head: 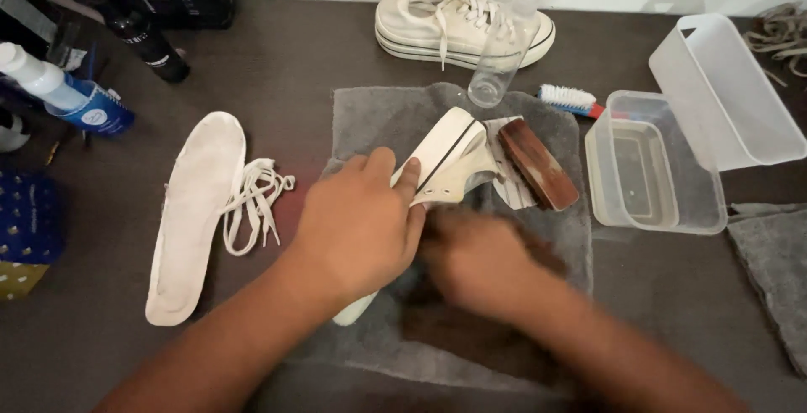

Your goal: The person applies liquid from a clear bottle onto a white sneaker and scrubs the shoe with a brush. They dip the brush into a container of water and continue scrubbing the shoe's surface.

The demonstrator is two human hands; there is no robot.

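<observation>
While the left hand (357,228) clamps the white shoe (445,161) on the grey towel (370,115) mid-bench, keep it pinned firmly; the right hand (483,257) is motion-blurred beside it, its grip impossible to tell.

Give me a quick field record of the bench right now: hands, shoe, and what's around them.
left hand: grips the white sneaker lying on the grey towel
right hand: motion-blurred beside the sneaker; what it holds cannot be told
wooden brush: on the towel, right of the sneaker
insole: left of the towel, loose laces beside it
second sneaker: at the back edge
clear tub: right of the towel
</observation>
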